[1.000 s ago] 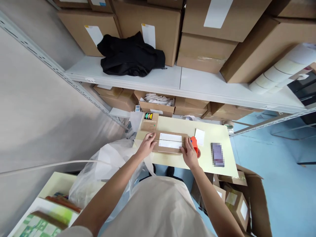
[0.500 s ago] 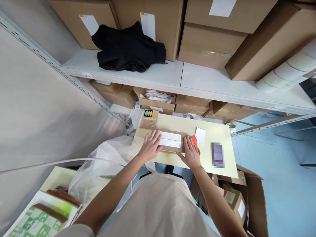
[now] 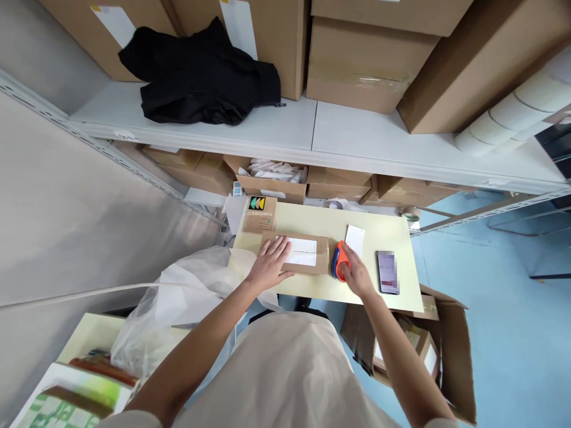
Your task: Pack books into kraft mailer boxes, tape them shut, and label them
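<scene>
The carton (image 3: 323,255) is lying closed on the worktop (image 3: 312,215), a white label (image 3: 304,253) covering much of its top. The left hand (image 3: 270,263) is resting on the carton, partly over the label, its fingers extended and gripping nothing. The right hand (image 3: 358,276) is touching an orange-and-blue tool (image 3: 339,255), seemingly a tape dispenser, just beside the carton's right end; whether its fingers are clamping cannot be told. Closing and labelling are, in judgement, looking complete. Sealing is remaining unconfirmed: tape coverage is showing too faintly to verify.
</scene>
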`<state>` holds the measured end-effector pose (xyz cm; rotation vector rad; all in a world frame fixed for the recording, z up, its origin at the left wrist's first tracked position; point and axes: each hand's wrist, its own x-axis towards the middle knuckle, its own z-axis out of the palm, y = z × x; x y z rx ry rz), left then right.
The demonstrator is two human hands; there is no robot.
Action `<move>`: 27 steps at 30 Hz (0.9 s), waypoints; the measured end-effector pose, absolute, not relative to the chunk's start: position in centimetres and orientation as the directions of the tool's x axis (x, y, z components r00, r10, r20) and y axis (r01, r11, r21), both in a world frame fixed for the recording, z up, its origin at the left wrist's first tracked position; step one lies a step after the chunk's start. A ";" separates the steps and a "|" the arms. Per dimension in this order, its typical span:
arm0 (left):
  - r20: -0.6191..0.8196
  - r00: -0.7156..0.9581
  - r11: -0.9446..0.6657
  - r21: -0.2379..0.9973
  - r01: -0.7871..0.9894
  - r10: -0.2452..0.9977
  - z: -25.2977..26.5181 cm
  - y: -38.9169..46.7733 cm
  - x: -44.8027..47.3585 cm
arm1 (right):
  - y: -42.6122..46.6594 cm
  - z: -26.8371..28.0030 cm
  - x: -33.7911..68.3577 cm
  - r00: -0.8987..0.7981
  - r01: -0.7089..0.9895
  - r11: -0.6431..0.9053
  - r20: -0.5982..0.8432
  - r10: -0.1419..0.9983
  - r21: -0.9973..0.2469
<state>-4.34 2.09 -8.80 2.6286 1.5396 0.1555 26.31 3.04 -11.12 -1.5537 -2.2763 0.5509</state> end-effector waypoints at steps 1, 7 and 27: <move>0.042 0.485 -0.486 0.131 0.864 0.873 -8.8 2.1 -4.3 | 3.8 -11.2 27.4 -0.342 0.839 0.309 0.009 0.940 -0.448; 0.031 0.477 -0.474 0.173 0.863 0.879 -8.8 2.1 -4.2 | 6.4 -12.1 28.4 -0.173 0.978 0.111 -0.399 0.900 -0.174; 0.056 0.457 -0.458 0.198 0.866 0.888 -8.7 1.5 -3.4 | 2.3 -7.8 29.4 0.215 0.633 -0.233 -0.122 0.969 -0.738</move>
